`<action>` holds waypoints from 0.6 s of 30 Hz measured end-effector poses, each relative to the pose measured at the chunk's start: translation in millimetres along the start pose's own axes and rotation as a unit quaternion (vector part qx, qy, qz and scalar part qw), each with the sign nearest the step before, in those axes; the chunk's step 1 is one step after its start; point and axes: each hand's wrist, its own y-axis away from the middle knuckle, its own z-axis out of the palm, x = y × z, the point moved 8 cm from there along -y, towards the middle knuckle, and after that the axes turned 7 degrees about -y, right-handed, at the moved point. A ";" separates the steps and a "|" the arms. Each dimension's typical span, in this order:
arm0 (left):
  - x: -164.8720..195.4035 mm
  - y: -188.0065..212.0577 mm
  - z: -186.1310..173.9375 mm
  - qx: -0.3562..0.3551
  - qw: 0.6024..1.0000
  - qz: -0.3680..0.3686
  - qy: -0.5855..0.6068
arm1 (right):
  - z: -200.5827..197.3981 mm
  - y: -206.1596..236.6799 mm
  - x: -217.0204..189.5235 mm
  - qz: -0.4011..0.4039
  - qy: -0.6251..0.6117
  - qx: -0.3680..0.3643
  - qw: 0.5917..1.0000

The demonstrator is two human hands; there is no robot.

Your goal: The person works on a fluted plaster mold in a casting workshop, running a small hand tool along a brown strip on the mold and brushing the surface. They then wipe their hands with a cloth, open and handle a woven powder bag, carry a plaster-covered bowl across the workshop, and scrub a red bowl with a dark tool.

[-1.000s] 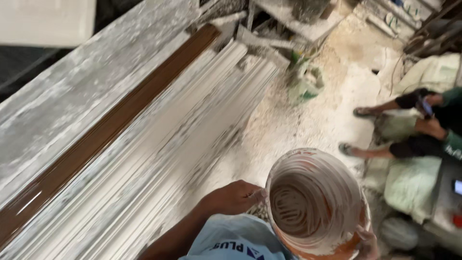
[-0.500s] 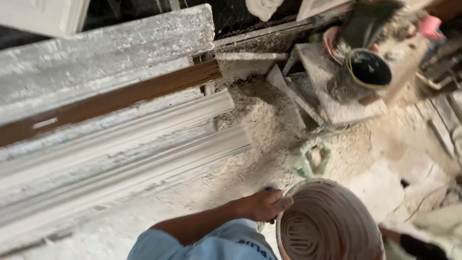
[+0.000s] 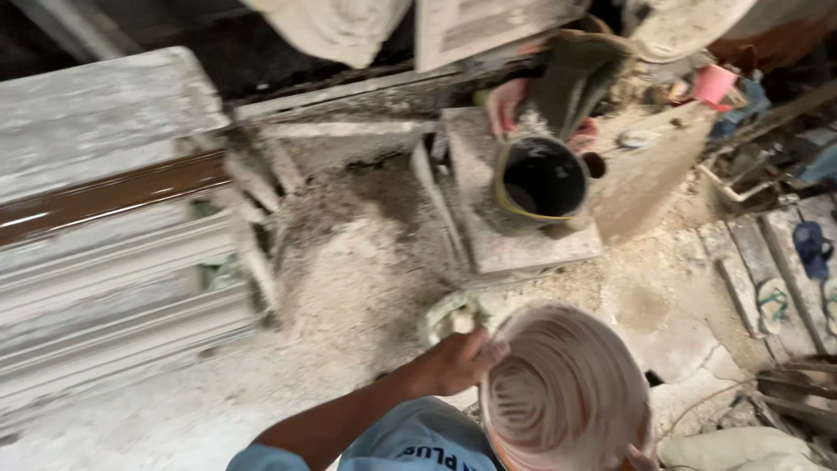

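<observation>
My left hand (image 3: pixel 453 362) grips the left rim of a round bucket (image 3: pixel 567 397) whose inside is streaked with pale, whitish-pink residue. The bucket sits low in the view, close to my body. Only a sliver of my right hand (image 3: pixel 641 455) shows at the bucket's lower right edge, and its grip is hidden. Beyond, a black bucket with a yellowish rim (image 3: pixel 542 181) stands on a dusty concrete block (image 3: pixel 523 244). Another person's hands (image 3: pixel 506 105) hold something dark green just over it.
Long pale mouldings (image 3: pixel 113 296) with one brown strip (image 3: pixel 105 199) are stacked at the left. White dust covers the floor (image 3: pixel 349 288). A greenish ring-shaped thing (image 3: pixel 446 314) lies by my left hand. Sandals (image 3: pixel 772 301), a pink cup (image 3: pixel 713 85) and clutter fill the right.
The view has swung right and forward: the mouldings slid left and the black bucket on its block came to the middle. My left hand has stayed on the bucket's rim.
</observation>
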 end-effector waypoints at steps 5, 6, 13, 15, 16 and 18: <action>55.0 -174.1 72.5 0.102 0.995 0.003 0.011 | -95.3 -170.6 -40.8 0.032 -0.002 0.002 0.999; 72.9 -206.9 92.6 0.125 0.992 -0.002 0.010 | -115.3 -200.4 -56.9 0.040 0.001 0.010 0.999; 225.1 -377.1 223.0 0.052 0.998 -0.011 -0.023 | -211.3 -352.1 -227.7 -0.005 -0.016 -0.066 0.998; 259.1 -430.3 251.3 -0.013 0.999 -0.020 0.038 | -229.9 -400.4 -265.8 -0.046 -0.017 -0.100 0.994; 280.7 -457.8 260.8 -0.001 1.000 0.020 0.022 | -245.2 -422.8 -277.5 -0.053 -0.032 -0.090 0.994; 317.1 -509.3 292.0 0.018 0.996 0.085 0.002 | -281.2 -460.0 -288.2 -0.052 -0.053 -0.068 0.995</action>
